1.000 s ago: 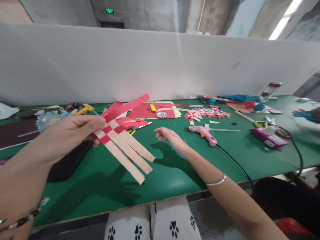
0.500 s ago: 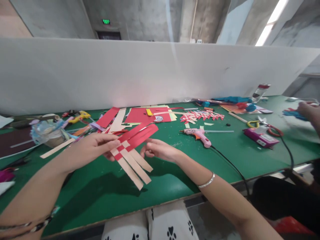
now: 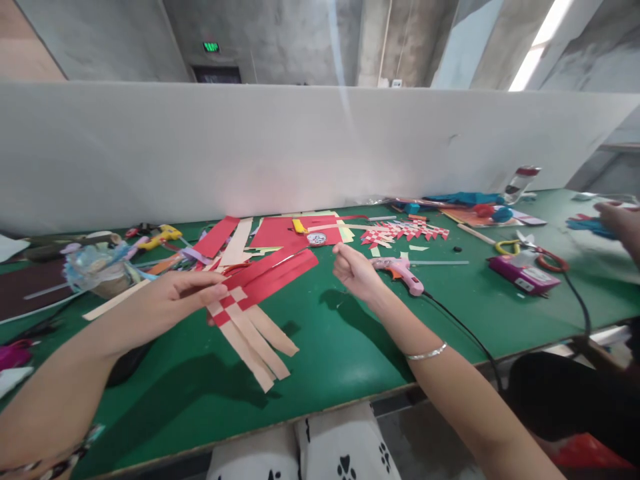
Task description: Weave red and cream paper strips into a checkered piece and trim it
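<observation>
Head view. My left hand (image 3: 185, 293), at 8 o'clock, has its thumb and fingers closed on a woven paper piece (image 3: 233, 301), gripping its left corner. The piece is tilted, held above the green table (image 3: 345, 360). Its middle is a small, tight checkerboard of red and cream squares. Red strips (image 3: 287, 270) run off toward 2 o'clock, overlapping into a wide band with a long slit, so I can't tell how many. Cream strips (image 3: 265, 347) fan out toward 4 and 5 o'clock, spread apart, slightly bent, ends cut blunt.

My right hand (image 3: 356, 272) is just beyond the red ends, apart from them, fingers curled in; can't tell whether they hold anything. A pink glue gun (image 3: 413, 283) lies at its 3 o'clock, a spiky red-and-cream woven strip (image 3: 407, 231) at its 2 o'clock.
</observation>
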A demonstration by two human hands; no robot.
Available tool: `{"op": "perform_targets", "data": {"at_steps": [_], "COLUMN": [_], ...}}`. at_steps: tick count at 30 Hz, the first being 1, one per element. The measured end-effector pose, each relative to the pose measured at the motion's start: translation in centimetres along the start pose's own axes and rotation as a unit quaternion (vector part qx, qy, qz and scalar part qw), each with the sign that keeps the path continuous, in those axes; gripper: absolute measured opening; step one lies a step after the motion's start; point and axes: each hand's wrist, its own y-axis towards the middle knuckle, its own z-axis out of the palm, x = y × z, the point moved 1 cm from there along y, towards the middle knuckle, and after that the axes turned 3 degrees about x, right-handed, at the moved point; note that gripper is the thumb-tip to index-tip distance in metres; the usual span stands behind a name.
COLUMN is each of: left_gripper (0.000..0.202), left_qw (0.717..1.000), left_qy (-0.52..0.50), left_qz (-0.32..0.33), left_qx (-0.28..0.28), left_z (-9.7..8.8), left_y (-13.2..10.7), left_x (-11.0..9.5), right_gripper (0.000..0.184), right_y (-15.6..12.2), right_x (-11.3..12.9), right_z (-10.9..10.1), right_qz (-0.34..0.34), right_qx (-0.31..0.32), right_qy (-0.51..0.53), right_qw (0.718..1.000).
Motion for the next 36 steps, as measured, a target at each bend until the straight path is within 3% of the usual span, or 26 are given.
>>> {"op": "perform_targets", "data": {"at_steps": [5,10,12,14,17,19,21,25,28,33,36], "left_gripper": [0.034,0.034,0.034,0.034,0.035,0.037,0.038,0.038,0.039,0.038,0.030], "left_qw": [1.000,1.000,0.999,0.999,0.997,0.996,0.997,0.996,0.992,0.975,0.970], "left_qy": [0.002,-0.014,-0.024,-0.021,-0.023,-0.038,-0.052,-0.069,-0.114,-0.197,-0.140], "left_qz": [-0.017,-0.024,-0.033,-0.047,-0.066,-0.060,-0.045,-0.027,0.000,0.071,0.159], "left_qx": [-0.005,0.007,-0.001,-0.014,-0.043,-0.046,-0.040,-0.044,-0.048,-0.077,-0.123], "left_z": [-0.5,-1.0,-1.0,-0.7,0.0,0.7,1.4,2.5,2.9,3.0,3.3], "left_y": [-0.9,-2.0,-2.1,-2.1,-1.6,-1.1,-0.5,1.0,2.3,4.1,4.2], "left_x": [0.9,1.4,1.6,1.8,1.9,1.7,1.5,1.1,0.7,-0.5,-0.8], "right_gripper": [0.021,0.016,0.015,0.022,0.036,0.044,0.045,0.032,0.025,0.017,0.013], "right_y": [0.8,0.5,0.0,-0.7,-2.0,-2.5,-2.7,-2.2,-1.7,-1.5,-1.7], "right_x": [0.1,-0.1,-0.4,-0.8,-1.5,-1.9,-2.1,-1.7,-1.0,1.1,2.0], "right_z": [-1.8,-1.2,-0.2,1.1,3.1,4.1,5.0,6.3,6.8,6.9,6.6], "right_qz": [-0.023,-0.002,0.033,0.066,0.094,0.096,0.083,0.021,-0.024,-0.190,-0.276], "right_qx": [-0.072,-0.043,0.018,0.136,0.313,0.351,0.345,0.302,0.269,0.163,0.126], "right_qy": [0.026,0.031,0.013,-0.043,-0.155,-0.194,-0.209,-0.195,-0.263,-0.456,-0.572], "right_qw": [0.997,0.999,0.999,0.988,0.932,0.911,0.911,0.933,0.926,0.854,0.762]}}
